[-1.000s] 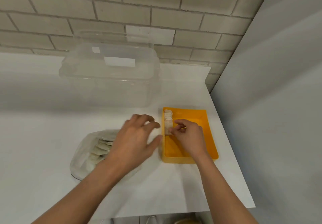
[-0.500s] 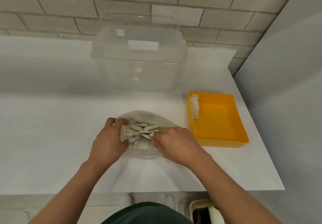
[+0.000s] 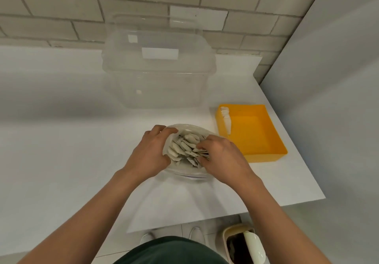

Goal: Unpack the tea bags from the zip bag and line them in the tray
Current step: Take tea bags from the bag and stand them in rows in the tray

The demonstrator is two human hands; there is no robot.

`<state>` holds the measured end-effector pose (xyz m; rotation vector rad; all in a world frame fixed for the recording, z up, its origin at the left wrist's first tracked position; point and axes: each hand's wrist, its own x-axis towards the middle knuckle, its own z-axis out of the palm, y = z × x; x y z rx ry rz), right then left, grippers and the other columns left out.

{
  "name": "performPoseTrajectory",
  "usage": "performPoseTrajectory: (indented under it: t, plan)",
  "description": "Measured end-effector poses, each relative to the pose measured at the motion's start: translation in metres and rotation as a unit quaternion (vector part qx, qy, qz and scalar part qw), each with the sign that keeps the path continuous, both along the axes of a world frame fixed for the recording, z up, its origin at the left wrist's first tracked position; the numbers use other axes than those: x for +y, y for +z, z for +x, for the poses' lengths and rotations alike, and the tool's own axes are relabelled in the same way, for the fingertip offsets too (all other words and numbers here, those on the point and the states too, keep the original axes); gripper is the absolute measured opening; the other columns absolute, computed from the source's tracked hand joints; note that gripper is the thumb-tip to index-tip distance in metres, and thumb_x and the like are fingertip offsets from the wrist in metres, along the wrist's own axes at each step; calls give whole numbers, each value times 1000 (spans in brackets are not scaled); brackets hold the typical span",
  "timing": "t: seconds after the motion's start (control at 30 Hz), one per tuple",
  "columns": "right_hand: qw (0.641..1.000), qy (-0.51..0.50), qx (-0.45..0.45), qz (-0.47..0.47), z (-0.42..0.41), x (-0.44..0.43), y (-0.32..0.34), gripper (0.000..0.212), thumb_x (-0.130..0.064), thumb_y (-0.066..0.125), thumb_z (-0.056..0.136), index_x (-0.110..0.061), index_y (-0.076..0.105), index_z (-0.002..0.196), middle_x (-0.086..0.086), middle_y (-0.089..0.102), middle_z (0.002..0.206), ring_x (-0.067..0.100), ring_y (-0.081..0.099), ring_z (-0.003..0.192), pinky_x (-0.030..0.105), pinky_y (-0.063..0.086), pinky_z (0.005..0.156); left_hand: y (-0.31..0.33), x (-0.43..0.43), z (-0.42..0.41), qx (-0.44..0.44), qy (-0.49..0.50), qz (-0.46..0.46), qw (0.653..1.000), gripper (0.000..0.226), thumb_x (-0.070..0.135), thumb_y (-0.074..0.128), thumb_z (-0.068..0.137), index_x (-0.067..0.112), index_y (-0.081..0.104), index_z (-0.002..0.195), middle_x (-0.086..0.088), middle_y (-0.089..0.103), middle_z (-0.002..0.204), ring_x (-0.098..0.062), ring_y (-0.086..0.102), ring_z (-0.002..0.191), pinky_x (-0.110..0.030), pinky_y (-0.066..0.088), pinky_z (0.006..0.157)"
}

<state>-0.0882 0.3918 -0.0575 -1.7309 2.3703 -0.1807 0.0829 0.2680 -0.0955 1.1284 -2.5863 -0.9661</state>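
A clear zip bag (image 3: 192, 129) lies open on the white counter, full of several pale tea bags (image 3: 185, 144). My left hand (image 3: 151, 153) grips the bag's left edge and holds the mouth open. My right hand (image 3: 221, 157) reaches into the bag from the right, its fingertips pinching tea bags. To the right stands the yellow tray (image 3: 264, 140). A short row of tea bags in the tray (image 3: 226, 120) leans against its left wall.
A large clear plastic tub (image 3: 159, 68) stands behind the zip bag against the tiled wall. A grey panel rises right of the tray. The counter's front edge runs just below my forearms; a small bin (image 3: 244, 243) sits on the floor.
My right hand left the tray and went into the zip bag. My left hand moved from the counter to the bag's left edge. The view shifted left and down.
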Motion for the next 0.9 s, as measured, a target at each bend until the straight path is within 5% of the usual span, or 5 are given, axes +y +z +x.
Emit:
performPoseTrajectory:
  t: [0.17,0.27,0.37,0.63,0.9]
  plan:
    - [999,-43,-22,-9,32,-36,-14,20,-37,73,84,-21,72,96,-2,72,95,19,65,88,26,44,70,3,-9,8,41,-31,20,999,77,10,73,80,34,47,149,12,45,142,-14,43,127,-19,36,89]
    - [998,-58,-15,24,47,-46,-32,48,-47,78,76,-22,66,115,2,68,116,26,62,112,33,51,89,8,-12,16,62,-47,31,996,74,13,75,80,36,50,146,16,45,132,-10,48,121,-9,35,84]
    - [997,-70,4,25,55,-49,-36,58,-49,74,83,-22,60,132,3,61,130,28,50,127,39,47,98,15,-12,24,47,-66,21,996,77,17,75,82,33,46,151,12,45,136,-7,45,114,-15,35,85]
    - [996,-41,72,28,79,-62,-33,44,-37,58,92,-17,61,132,4,67,123,30,53,121,44,41,99,12,-22,37,84,-63,-20,994,59,20,73,87,38,58,141,10,39,149,-11,44,134,-20,35,100]
    - [993,-52,105,14,78,-62,-30,27,-28,61,92,-24,71,117,5,73,108,27,60,113,38,41,94,7,-35,42,87,-92,-1,992,71,24,74,86,39,48,150,18,40,148,-9,44,132,-19,38,100]
